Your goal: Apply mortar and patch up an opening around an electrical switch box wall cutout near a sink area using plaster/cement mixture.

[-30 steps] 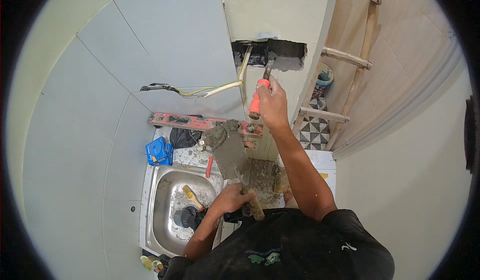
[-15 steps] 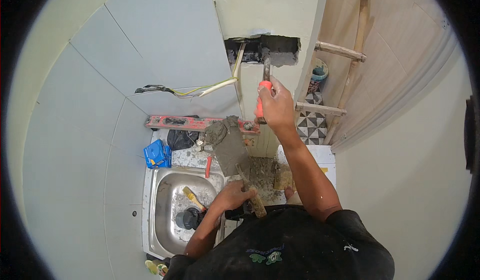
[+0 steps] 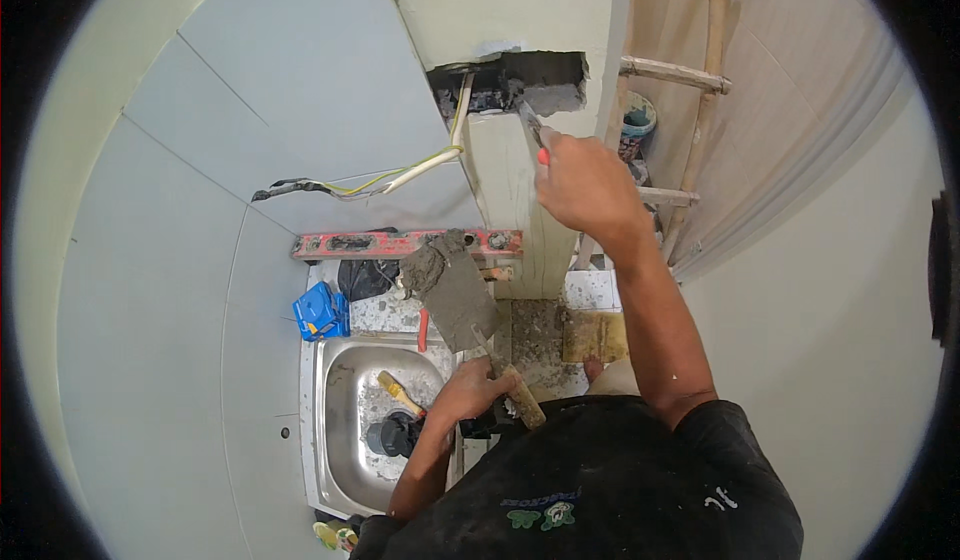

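My right hand [image 3: 595, 188] is wrapped round the red handle of a putty knife [image 3: 531, 125]. Most of the handle is hidden in my fist. The blade tilts up and left, its tip at the lower edge of a rectangular wall opening [image 3: 562, 67]. Grey mortar [image 3: 553, 99] lines the opening's right part. Lower down, my left hand [image 3: 470, 390] grips the wooden handle of a flat trowel [image 3: 465, 310]. A lump of wet mortar [image 3: 428, 266] sits on the trowel's far end. Pale cables [image 3: 462, 125] come out of the opening's left part.
Below the opening lies a red spirit level [image 3: 385, 244]. A steel sink [image 3: 335, 430] at lower left holds a paintbrush [image 3: 402, 394]. A blue package [image 3: 318, 310] stands beside it. On the right are a wooden ladder [image 3: 707, 110] and a bucket [image 3: 637, 125].
My right hand has turned and shifted right, so the putty knife now slants left and its handle is mostly covered. My left hand still holds the trowel with mortar. The view has shifted slightly.
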Demonstrator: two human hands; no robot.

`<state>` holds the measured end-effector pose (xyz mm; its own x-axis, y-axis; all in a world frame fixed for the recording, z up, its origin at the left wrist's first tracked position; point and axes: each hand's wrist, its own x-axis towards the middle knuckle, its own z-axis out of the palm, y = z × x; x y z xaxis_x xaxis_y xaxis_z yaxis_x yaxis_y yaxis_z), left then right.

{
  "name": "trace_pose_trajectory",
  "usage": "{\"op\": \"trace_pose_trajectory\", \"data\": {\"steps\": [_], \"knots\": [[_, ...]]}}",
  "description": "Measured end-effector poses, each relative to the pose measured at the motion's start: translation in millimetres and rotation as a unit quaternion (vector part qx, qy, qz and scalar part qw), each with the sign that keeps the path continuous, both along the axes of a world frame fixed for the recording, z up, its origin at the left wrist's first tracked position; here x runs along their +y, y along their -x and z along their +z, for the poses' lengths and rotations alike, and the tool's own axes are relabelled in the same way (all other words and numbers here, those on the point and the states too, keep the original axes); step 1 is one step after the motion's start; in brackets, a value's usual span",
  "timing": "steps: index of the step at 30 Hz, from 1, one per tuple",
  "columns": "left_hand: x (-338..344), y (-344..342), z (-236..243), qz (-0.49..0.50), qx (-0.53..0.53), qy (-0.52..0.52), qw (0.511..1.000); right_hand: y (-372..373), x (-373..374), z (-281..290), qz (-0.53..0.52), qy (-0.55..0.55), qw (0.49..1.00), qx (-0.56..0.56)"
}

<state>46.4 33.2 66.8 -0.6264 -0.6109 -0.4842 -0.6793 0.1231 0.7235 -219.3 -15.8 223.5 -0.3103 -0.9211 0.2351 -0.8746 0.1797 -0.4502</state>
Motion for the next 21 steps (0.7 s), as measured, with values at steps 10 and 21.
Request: {"op": "trace_pose_trajectory", "data": {"steps": [10, 21], "knots": [[1, 1, -5, -0.015, -0.014, 0.013, 1.0, -9, -19, -40, -0.032, 0.186, 0.972, -0.137], [5, 6, 4, -0.015, -0.027, -0.015, 0.999, 5, -20, 4, -0.004, -0.015, 0.998, -0.056]]}}
